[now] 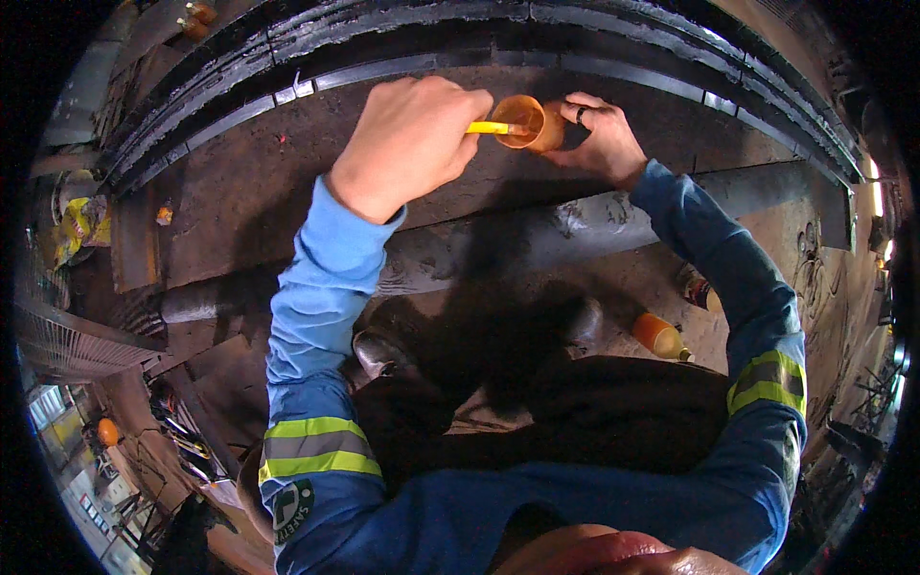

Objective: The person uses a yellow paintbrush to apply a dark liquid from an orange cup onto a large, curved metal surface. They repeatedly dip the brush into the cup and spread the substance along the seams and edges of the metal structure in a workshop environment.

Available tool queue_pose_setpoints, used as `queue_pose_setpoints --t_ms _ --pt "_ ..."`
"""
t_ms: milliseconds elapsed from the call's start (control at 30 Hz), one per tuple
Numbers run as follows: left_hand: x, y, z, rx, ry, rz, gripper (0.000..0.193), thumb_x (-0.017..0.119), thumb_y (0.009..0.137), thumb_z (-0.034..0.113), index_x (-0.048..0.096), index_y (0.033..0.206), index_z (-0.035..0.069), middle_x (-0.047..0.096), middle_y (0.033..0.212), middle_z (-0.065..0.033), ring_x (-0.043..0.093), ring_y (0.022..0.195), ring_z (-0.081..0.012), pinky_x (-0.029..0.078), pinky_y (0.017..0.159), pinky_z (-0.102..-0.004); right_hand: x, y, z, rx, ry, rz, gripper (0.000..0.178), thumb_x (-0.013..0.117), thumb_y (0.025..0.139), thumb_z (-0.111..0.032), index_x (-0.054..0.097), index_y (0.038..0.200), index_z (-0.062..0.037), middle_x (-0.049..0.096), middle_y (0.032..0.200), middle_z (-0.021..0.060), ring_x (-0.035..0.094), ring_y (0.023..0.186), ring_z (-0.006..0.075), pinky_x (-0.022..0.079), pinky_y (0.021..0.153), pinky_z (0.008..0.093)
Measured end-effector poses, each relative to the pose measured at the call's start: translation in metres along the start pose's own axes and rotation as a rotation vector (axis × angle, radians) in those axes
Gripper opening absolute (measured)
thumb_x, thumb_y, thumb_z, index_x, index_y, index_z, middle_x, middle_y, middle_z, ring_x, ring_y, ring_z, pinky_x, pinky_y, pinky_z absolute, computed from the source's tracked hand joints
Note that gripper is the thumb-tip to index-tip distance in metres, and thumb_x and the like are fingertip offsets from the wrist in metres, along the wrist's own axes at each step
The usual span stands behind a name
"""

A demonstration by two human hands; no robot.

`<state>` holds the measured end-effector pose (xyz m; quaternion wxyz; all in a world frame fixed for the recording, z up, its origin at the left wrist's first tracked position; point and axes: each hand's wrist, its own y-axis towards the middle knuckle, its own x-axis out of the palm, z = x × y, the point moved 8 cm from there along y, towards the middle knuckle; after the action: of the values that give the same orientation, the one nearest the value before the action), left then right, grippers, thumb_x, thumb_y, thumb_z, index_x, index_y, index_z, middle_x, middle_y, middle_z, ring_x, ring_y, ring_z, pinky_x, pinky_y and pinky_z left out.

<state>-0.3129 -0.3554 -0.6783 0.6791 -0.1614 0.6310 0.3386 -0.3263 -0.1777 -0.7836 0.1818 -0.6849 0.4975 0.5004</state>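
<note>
My left hand is closed around the yellow handle of a small brush. The brush's far end reaches into the mouth of an orange-brown cup, tilted so that its opening faces me and to the left. On the cup's right side, my right hand grips it with thumb and fingers; a dark ring is on one finger. What is inside the cup cannot be made out well. Both hands are held out in front of me, above the floor and short of the long dark metal beams.
A long grey pipe lies across the floor between my boots and the beams. Right of my boots are a bottle of orange liquid and a can. Metal grating and a yellow wrapper are at left.
</note>
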Motion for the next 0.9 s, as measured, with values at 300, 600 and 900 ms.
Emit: queue_pose_setpoints --t_ms 300,600,900 --pt "0.015 0.002 -0.015 -0.078 -0.151 -0.029 0.014 0.067 0.076 0.019 0.065 0.087 0.010 0.065 0.075 -0.0122 0.064 0.077 -0.0336 0.050 0.068 -0.0463 0.006 0.006 -0.005 0.048 -0.066 -0.088 0.064 0.081 0.064 -0.035 0.062 0.117 -0.0034 0.061 0.117 0.0133 0.059 0.108 0.0301 0.045 0.096 0.0371" --pt "0.031 0.000 -0.022 -0.104 -0.143 0.006 0.016 0.069 0.077 0.021 0.066 0.086 0.009 0.066 0.077 -0.0125 0.065 0.076 -0.0308 0.051 0.069 -0.0420 0.013 0.009 0.000 0.029 -0.065 -0.031 0.060 0.084 0.062 -0.030 0.064 0.110 0.0005 0.063 0.111 0.0167 0.061 0.101 0.0329 0.048 0.091 0.0378" --pt "0.059 -0.035 -0.100 -0.390 -0.733 -0.003 0.029 0.069 0.083 0.026 0.070 0.090 -0.002 0.066 0.072 -0.0120 0.061 0.065 -0.0171 0.046 0.060 -0.0312 0.013 0.013 0.015 0.309 -0.054 -0.105 0.067 0.082 0.062 -0.041 0.065 0.112 0.0004 0.065 0.108 0.0186 0.063 0.100 0.0326 0.049 0.091 0.0361"
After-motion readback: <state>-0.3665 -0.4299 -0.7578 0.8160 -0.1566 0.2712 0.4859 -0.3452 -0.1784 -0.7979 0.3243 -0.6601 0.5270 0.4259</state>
